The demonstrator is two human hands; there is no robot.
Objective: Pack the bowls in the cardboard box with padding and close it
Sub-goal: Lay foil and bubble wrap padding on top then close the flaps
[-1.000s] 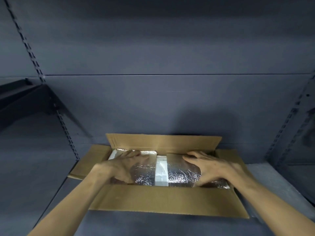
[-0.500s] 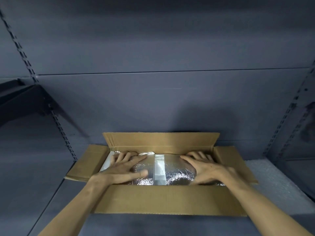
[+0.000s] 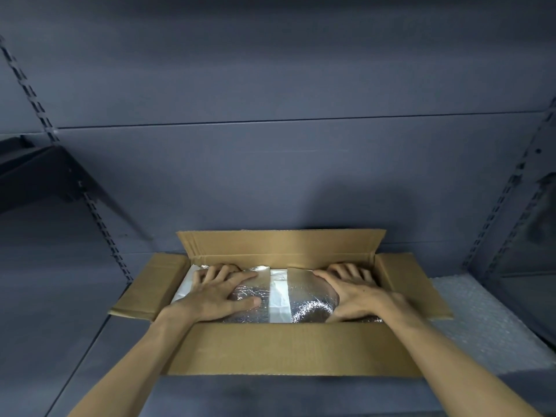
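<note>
Head view: both hands, left hand (image 3: 216, 293) and right hand (image 3: 355, 293), press flat and spread on the foil padding (image 3: 310, 299) inside the cardboard box (image 3: 288, 347); its flaps stand open on every side.

Single head view, close above cardboard box (image 3: 288, 347), facing forward-down toward shelf back wall (image 3: 270, 182).

A dark grey shelf (image 3: 90, 341) runs across the bottom, backed by a grey panel wall (image 3: 270, 85) with one horizontal seam. Slotted uprights (image 3: 99, 224) climb at the left and right edges (the right pair (image 3: 496, 215) leaning inward), and a dark bracket shelf (image 3: 36, 173) juts out at the left edge.
</note>
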